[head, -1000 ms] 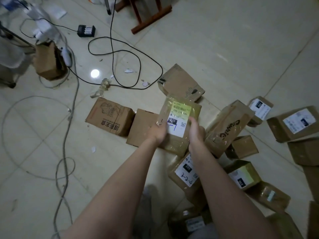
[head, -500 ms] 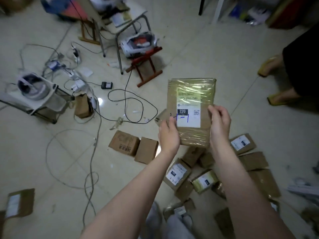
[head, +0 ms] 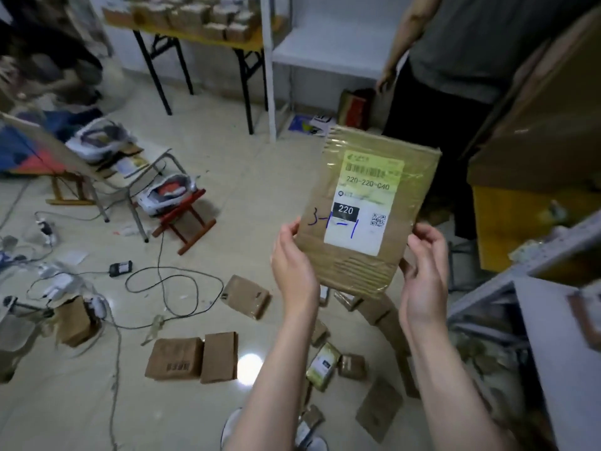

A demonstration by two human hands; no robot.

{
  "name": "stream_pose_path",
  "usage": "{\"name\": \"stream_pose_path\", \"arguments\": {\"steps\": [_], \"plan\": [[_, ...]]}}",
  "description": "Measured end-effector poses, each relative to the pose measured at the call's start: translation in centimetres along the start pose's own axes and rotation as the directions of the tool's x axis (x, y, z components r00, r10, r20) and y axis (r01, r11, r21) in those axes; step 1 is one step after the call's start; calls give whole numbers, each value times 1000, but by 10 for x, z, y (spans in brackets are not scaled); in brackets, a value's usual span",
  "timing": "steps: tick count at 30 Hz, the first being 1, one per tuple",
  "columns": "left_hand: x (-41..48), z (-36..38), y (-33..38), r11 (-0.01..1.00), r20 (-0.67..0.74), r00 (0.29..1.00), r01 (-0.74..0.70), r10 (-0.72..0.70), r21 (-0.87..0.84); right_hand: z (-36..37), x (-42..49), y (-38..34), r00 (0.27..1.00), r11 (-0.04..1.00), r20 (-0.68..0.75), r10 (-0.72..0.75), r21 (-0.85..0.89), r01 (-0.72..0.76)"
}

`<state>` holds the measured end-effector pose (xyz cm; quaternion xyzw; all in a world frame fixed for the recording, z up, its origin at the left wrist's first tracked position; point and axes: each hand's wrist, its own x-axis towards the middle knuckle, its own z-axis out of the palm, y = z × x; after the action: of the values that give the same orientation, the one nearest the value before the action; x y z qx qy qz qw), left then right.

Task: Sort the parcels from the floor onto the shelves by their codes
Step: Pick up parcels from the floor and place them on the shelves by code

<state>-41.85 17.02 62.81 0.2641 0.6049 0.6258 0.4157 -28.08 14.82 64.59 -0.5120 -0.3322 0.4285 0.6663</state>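
I hold a flat brown taped parcel point(head: 367, 242) upright in front of me, label facing me, with "3-1-1" in blue ink and a black "220" patch. My left hand point(head: 292, 265) grips its lower left edge, thumb on the front. My right hand point(head: 422, 271) holds the lower right edge, fingers curled behind it. Several brown parcels point(head: 192, 358) lie on the floor below my arms. A grey metal shelf point(head: 520, 271) stands at the right, partly blurred.
A person in dark clothes point(head: 461, 60) stands behind the parcel, close to the shelf. A folding table point(head: 195, 37) stacked with parcels is at the back. Cables point(head: 162, 288), a red stool point(head: 185, 222) and a chair point(head: 107, 177) clutter the floor at left.
I have risen from the floor and lifted the parcel to chest height; the view swung up and right, bringing the shelf, table and standing person into sight.
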Motion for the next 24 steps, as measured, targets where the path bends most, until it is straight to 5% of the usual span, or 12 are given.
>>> {"name": "stream_pose_path", "arguments": {"steps": [5, 10, 24], "plan": [[-29, 49, 29, 998, 223, 974, -51, 42, 35, -43, -23, -43, 972, 995, -216, -95, 11, 99], [-52, 78, 41, 992, 477, 871, -121, 120, -29, -59, -36, -71, 890, 980, -424, -166, 31, 198], [-89, 91, 97, 966, 773, 583, -93, 249, -241, -45, -85, -124, 597, 871, -699, -394, -76, 486]]}}
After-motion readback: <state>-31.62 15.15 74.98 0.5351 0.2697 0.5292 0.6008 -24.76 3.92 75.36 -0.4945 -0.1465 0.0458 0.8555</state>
